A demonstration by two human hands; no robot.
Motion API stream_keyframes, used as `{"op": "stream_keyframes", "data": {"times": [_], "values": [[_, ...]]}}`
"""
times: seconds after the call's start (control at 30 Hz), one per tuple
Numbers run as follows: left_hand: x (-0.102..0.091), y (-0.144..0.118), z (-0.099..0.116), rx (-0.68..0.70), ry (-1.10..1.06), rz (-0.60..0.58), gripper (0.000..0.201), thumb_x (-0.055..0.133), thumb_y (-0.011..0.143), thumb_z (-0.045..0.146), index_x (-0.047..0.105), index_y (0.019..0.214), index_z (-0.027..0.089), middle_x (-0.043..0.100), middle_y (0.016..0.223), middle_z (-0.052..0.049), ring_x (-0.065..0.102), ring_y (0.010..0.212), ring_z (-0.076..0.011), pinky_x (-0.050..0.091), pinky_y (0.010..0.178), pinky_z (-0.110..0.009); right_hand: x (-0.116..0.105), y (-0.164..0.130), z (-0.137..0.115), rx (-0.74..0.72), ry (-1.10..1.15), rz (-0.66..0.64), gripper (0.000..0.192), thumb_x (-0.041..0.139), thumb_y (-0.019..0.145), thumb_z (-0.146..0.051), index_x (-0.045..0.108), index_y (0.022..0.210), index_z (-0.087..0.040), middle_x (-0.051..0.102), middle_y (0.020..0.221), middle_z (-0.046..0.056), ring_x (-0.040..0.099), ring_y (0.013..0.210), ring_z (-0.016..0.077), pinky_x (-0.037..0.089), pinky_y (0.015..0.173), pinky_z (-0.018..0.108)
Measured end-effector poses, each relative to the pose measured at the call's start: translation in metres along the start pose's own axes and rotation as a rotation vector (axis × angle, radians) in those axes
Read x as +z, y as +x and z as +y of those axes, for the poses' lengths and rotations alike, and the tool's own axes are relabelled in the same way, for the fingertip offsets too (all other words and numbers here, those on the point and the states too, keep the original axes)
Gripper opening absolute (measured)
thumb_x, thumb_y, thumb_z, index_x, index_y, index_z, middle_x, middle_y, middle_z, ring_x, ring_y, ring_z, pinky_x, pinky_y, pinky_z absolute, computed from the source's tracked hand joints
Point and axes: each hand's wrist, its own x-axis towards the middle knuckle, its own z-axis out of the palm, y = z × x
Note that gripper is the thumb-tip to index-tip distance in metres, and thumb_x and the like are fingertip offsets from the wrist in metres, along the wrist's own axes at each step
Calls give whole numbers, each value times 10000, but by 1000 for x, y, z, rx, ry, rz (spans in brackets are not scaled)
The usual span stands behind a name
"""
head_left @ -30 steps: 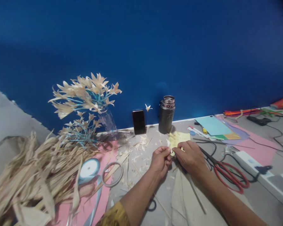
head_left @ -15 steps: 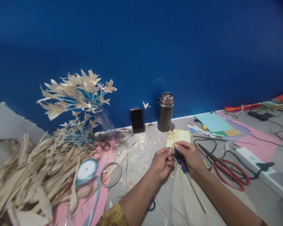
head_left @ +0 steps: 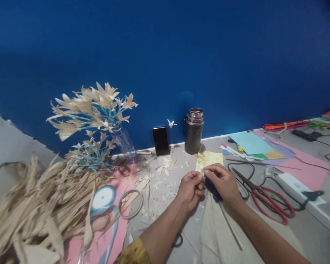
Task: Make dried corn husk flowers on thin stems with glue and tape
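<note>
The left hand (head_left: 191, 187) and right hand (head_left: 223, 182) are meeting fingertip to fingertip, pinching a small pale husk piece (head_left: 202, 170) over the table's (head_left: 305, 234) middle. A blue tool (head_left: 212, 187) is lying under the right palm. Red scissors (head_left: 266, 200) are crowding at three o'clock; dry husks (head_left: 38, 205) are piling at nine; a steel flask (head_left: 194, 131) is standing at twelve.

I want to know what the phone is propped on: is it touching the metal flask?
Apart. The head view shows the phone leaning against the blue wall, with a plain stretch of wall and a small husk flower between it and the metal flask.
</note>
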Motion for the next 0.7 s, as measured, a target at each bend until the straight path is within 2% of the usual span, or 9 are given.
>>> {"op": "stream_keyframes", "data": {"times": [0.2, 0.33, 0.5, 0.7], "values": [[-1, 1, -2, 64, 41, -19, 498, 966, 613, 360, 548, 812, 177, 584, 677, 38, 418, 466, -37, 223, 415, -159, -3, -1, -6, -101, -54, 48, 131, 718, 845, -335, 775, 840, -217, 686, 802, 29, 562, 606, 161, 467, 569, 312], [0, 0, 1, 72, 3, -83, 484, 967, 640, 344, 560, 848, 182, 558, 650, 51, 434, 477, -44, 244, 440, -163, -5, -5, -11, -315, -132, 102, 80, 690, 875, -236, 745, 816, -230, 662, 797, 25, 602, 702, 182, 491, 627, 314], [1, -4, 6, 40, -19, -180, 485, 979, 639, 332, 569, 846, 175, 622, 710, 21, 481, 512, -54, 315, 486, -178, -9, -9, -17, -571, -218, 96, 104, 674, 909, -166, 741, 858, -227, 647, 797, 43, 631, 783, 205, 513, 684, 340], [-2, -9, 10, -31, 39, -245, 482, 996, 601, 340, 605, 824, 167, 602, 604, 28, 535, 522, -83, 395, 542, -198, -12, -13, -26, -652, -186, 50, 77, 709, 896, -157, 739, 896, -228, 647, 783, 38, 622, 753, 200, 514, 654, 337]]}}
